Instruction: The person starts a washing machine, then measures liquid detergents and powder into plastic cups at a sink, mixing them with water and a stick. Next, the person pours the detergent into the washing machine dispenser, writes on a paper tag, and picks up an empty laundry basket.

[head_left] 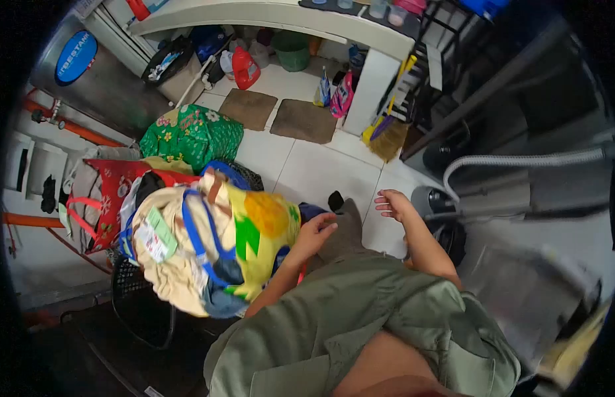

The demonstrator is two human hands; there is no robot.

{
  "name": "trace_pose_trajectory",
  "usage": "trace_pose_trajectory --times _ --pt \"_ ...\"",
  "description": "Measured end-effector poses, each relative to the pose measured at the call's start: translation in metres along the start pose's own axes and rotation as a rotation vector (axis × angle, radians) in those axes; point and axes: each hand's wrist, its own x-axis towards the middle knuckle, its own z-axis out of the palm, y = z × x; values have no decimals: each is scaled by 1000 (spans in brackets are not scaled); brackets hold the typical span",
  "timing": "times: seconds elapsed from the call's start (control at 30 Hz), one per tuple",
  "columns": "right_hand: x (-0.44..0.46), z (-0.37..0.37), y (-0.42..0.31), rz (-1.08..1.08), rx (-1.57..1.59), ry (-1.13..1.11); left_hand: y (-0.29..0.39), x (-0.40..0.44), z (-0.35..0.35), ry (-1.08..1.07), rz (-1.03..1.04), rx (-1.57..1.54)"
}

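Observation:
Just right of a full yellow bag (264,215) is my left hand (314,235), its fingers apart and nothing visible in it. Cream and blue clothes (165,274) bulge from the bag's top, with blue handles (198,231) lying over them. A green-and-white paper tag or packet (155,239) rests on the clothes. Over the floor in front of me, my right hand (395,205) is held out with its fingers spread, touching nothing. Between and below the hands is my own leg (344,231) in grey-brown trousers.
Behind the yellow bag sit a green flowered bag (191,135) and a red bag (115,192). Two brown mats (304,121) lie by the counter (274,18). A broom (387,140) leans ahead; a ribbed hose (526,159) curves past at right beside grey machines (506,198).

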Motion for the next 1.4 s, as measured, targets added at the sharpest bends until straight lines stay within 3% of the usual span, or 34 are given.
trace_pose_trajectory --times 0.07,0.1,0.17,0.2,0.23,0.3,0.37,0.43,0.53,0.63,0.73,0.8,0.9,0.97,1.03,1.17,1.23,1.3,1.33,1.37,1.4 --pt "31 -23 -69 -28 -1 24 0 85 -17 41 -43 259" --pt "48 -34 -88 -26 24 65 20 124 -25 97 -37 233" --pt "101 -84 -111 60 -50 222 69 166 -48 290 221 458" --pt "114 -86 -128 15 -124 350 114 182 -61 245 95 328" --pt "132 -87 -146 -50 -189 384 134 205 -77 256 162 328" --pt "125 -53 -206 -87 -115 267 155 254 -115 279 312 518" --pt "126 0 -267 -66 -264 162 170 296 -159 338 338 594" --pt "161 48 -324 -209 -553 -22 179 326 -198 392 339 646" --pt "166 168 -442 -468 -585 -308 192 353 -261 596 98 582" --pt "186 269 -523 -530 -432 -524 191 364 -325 704 -74 619" --pt "179 372 -599 -669 -620 -650 174 367 -394 828 -184 589" --pt "162 450 -656 -635 -538 -746 155 369 -442 956 -278 565" --pt "178 575 -749 -777 -527 -746 92 375 -520 1114 -373 550" --pt "202 664 -808 -824 -493 -727 57 389 -578 1075 -515 538" --pt "230 757 -871 -1018 -540 -654 52 405 -638 986 -548 505" --pt "299 941 -989 -895 -351 -740 39 409 -726 1132 -376 236" --pt "338 1027 -1048 -1047 -370 -653 25 395 -740 1251 -429 106" --pt "372 1093 -1111 -1154 -431 -642 -11 365 -733 1237 -642 93" --pt "377 1122 -1133 -1191 -385 -514 -83 339 -711 1191 -509 402" --pt "382 1145 -1150 -1220 -336 -383 -30 333 -708 1213 -654 170" --pt "394 1164 -1174 -1193 -333 -435 -67 313 -689 1083 -733 391"
